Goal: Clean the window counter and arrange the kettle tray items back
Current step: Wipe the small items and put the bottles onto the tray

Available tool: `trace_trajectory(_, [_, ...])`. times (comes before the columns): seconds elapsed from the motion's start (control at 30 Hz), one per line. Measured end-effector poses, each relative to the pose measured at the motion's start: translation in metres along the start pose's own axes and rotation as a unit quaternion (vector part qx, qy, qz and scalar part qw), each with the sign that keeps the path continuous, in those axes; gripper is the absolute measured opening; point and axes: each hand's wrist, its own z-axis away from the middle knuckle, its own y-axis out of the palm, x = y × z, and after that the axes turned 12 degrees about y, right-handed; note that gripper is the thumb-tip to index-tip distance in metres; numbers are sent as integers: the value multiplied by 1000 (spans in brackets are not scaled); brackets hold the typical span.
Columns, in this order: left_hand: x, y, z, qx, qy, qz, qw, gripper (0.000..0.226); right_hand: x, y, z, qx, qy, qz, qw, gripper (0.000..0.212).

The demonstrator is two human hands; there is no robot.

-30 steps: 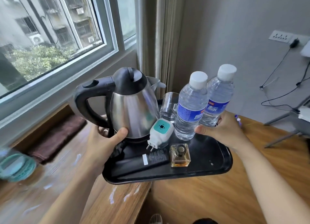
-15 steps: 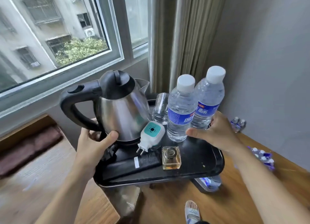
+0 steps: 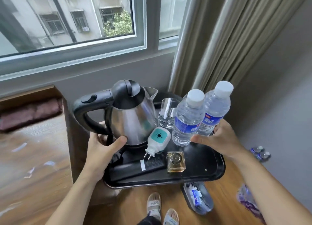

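Black tray (image 3: 214, 167) held in the air above the floor, beside the wooden counter (image 3: 33, 157). Left hand (image 3: 99, 152) grips its left edge, thumb pressed against the steel kettle (image 3: 133, 116). Right hand (image 3: 217, 140) grips the far right edge, thumb against the nearer bottle (image 3: 187, 122); second bottle (image 3: 214, 110) just behind. Between the hands: glass (image 3: 166, 113), white plug-in device (image 3: 157, 140), dark tube (image 3: 138, 165), square perfume bottle (image 3: 176, 161). Below the right hand, loose bottles (image 3: 198, 196) on the floor.
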Motion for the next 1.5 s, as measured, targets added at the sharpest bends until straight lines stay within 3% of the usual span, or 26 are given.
trace_trajectory(0.37, [72,25,-16,-2,-31,-26,999,81,-64,17,-55,41,79,0,996,58])
trace_trajectory(0.57, [108,58,-22,-1,-45,-66,997,64,-100,10,-92,65,110,-16,992,75])
trace_trajectory(0.83, [171,88,-34,-42,-76,-68,994,76,-160,5,-160,72,108,-12,991,93])
trace_trajectory(1.0, [223,101,-34,-71,-100,-84,989,86,-207,16,-204,91,96,21,991,88])
trace_trajectory(1.17, [265,117,-23,-101,-103,-83,986,90,-246,34,-237,118,97,11,988,95])
trace_trajectory(1.33, [298,137,-19,-122,-71,-79,987,63,-280,50,-260,143,91,-6,986,94])
trace_trajectory(1.43, [323,144,-20,-131,-70,-85,985,60,-299,60,-270,159,96,-6,983,86])
trace_trajectory(1.5, [342,147,-22,-129,-75,-93,985,59,-309,68,-276,160,119,-19,980,93])
